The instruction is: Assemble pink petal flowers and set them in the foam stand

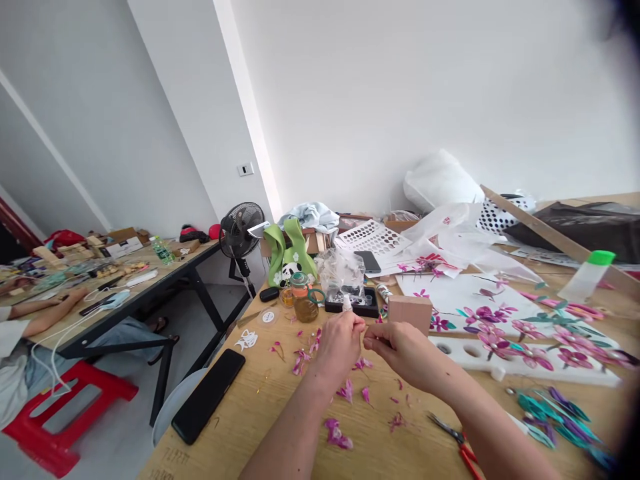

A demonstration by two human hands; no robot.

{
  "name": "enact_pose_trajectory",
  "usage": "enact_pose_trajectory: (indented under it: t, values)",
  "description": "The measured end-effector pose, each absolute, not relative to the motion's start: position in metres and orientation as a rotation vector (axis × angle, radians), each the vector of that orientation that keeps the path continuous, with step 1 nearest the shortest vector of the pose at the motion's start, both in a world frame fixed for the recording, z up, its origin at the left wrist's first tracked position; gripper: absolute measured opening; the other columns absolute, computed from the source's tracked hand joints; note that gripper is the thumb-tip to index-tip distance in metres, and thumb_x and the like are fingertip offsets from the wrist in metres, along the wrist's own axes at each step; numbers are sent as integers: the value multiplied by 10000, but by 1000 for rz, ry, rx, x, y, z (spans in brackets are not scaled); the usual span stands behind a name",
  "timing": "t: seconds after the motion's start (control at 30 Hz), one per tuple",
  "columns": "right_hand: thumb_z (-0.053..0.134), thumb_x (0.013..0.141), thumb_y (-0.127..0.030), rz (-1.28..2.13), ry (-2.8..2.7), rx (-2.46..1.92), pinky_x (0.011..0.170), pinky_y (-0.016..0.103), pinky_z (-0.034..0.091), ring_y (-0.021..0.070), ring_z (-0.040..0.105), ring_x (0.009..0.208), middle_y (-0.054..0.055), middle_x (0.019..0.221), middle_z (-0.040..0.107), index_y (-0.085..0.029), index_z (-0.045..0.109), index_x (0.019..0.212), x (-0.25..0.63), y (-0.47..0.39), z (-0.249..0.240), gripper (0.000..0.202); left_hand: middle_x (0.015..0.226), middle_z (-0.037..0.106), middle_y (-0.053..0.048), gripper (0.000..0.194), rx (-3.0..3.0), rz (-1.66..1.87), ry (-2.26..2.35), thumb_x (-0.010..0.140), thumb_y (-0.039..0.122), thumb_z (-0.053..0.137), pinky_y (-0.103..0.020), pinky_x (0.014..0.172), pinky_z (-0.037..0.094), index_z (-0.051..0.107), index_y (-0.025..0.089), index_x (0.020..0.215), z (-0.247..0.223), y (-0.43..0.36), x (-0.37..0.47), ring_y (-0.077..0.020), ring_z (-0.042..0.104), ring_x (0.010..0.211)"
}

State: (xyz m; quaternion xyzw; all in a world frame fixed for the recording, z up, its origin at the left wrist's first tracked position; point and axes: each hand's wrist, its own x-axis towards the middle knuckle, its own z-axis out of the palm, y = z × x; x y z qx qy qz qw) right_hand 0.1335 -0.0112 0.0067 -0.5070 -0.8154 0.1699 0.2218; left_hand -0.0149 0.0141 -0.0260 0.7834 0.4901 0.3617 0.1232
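Curled fingers (357, 322) hover near crinkled magenta petals (345, 391).

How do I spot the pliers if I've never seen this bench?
Start at the near side of the wooden table, then find the right forearm. The pliers lie beside it, between pink petals and teal-and-purple pieces. Only they have red handles and pointed metal jaws.

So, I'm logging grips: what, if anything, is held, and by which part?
It cannot be told: the left hand and right hand pinch close together, but anything in their fingertips is too small to see.
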Motion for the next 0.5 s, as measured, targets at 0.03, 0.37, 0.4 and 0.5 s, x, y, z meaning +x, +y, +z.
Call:
enact_pose_trajectory:
  t: [0.03, 0.37, 0.4, 0.5]
  values:
    - [379, 860, -244, 462, -2249, -1407, 543, 257, 276, 139, 427, 541, 13, 585, 542, -198, 542, 638, 136, -12, 8, 279, 788, 669, -44, 168, 2334, 996, 1388, 839, 145, 462, -272, 665, 407, 623, 176, 800, -26, 13, -15, -174, 592, 739]
    - [490, 831, -395, 792, -2109, -1258, 487, 235, 264, 106, 363, 518, -22, 539, 449, -181, 562, 592, 177, -6, 20, 329, 789, 714, -59, 114, 2020, 810, 864, 780, 235, 617, -255, 675, 458, 703, 161, 782, -13, -4, -9, -162, 632, 735]
    - [499, 828, -422, 822, -2068, -1228, 480, 234, 253, 101, 334, 512, -30, 534, 412, -179, 554, 585, 180, -5, 20, 348, 785, 715, -65, 121, 1912, 835, 846, 766, 256, 639, -250, 652, 460, 702, 153, 779, -11, -6, -8, -156, 631, 715]
    - [511, 824, -468, 903, -1973, -1162, 476, 234, 235, 92, 287, 509, -43, 533, 356, -175, 540, 580, 185, -2, 20, 383, 750, 711, -80, 207, 1623, 895, 772, 726, 328, 690, -237, 585, 447, 687, 128, 781, -8, -9, -8, -143, 623, 651]
